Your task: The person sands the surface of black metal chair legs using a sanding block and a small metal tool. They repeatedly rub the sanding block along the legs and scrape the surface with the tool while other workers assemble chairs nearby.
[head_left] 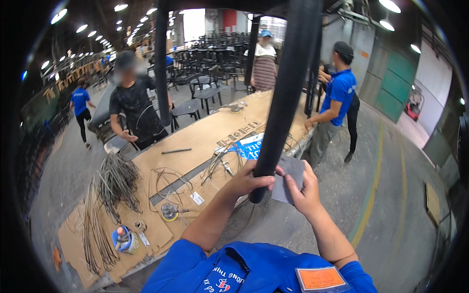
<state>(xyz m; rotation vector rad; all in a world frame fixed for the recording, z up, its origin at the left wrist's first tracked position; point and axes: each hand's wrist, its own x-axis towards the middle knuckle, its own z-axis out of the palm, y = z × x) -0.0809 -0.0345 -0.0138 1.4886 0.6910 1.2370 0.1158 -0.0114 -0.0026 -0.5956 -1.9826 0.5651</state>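
Left hand [248, 182] wraps the black leg [286, 93] near its lower end, leg slanting up before the worktop [205, 124]; right hand [307, 191] pinches a grey sheet [282, 190] beside it; a loose pinch could let the sheet buckle or slip off the leg.

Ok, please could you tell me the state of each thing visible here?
Black leg: gripped near its lower end by the left hand.
Grey sheet: held in the right hand, beside the leg.
Thin strands: loosely bunched.
Blue container: open, items inside.
Round yellow-edged tool: lying down; running or not, unclear.
Black chair: upright, unoccupied.
Ceiling lamp: lit.
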